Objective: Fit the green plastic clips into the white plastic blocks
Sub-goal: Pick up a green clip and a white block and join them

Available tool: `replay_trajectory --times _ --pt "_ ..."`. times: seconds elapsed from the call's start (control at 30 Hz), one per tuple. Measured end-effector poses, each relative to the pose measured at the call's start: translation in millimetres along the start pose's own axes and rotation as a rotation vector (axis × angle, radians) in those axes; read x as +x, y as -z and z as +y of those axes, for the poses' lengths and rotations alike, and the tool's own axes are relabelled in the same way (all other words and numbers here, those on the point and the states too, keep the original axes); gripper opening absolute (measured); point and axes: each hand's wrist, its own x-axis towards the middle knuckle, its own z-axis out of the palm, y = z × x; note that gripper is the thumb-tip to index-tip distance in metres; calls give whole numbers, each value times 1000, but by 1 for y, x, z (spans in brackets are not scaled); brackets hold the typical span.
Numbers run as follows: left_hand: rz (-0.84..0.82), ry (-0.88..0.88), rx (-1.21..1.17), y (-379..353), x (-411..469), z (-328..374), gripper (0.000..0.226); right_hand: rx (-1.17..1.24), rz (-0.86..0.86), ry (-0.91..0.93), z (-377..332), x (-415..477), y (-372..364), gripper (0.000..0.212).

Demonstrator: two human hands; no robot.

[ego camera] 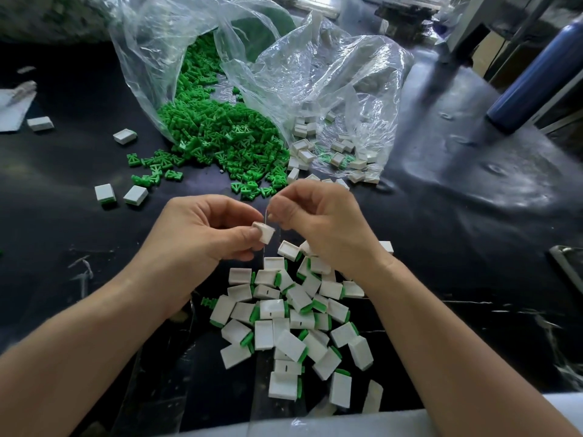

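My left hand pinches a small white block between thumb and fingers above the black table. My right hand is close beside it, fingertips pinched together on a thin pale strand that runs down past the block; no green clip shows in it. Loose green clips spill from a clear bag at the back. Empty white blocks lie in and around a second clear bag. Below my hands lies a heap of several white blocks with green clips fitted.
Two white blocks lie at the left, and two others farther back. A single green clip sits left of the heap. A dark blue bottle stands at the back right. A metal edge shows far right.
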Motion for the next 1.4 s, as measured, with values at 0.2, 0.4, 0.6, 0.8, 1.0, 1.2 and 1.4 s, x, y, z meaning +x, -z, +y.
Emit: replay_trajectory --times 0.2,0.4,0.6,0.8,1.0,1.2,1.4 --pt "4 8 -74 1 1 0 20 -492 -2 5 9 8 2 29" --pt "-37 9 -43 -1 -2 0 23 -731 -199 -66 12 14 -5 53" --pt "-57 6 -23 -2 -2 0 22 -741 -167 -80 10 15 -7 44" --pt "-52 18 -104 2 2 -3 14 -664 -56 -50 15 13 1 12" --pt "-63 10 -155 2 3 -5 20 -553 2 -14 16 11 -1 19" --pt "-58 4 -156 2 3 -5 15 -36 104 -76 3 6 7 14" --pt "-50 -4 -124 2 3 -4 21 150 45 -73 -8 -4 10 20"
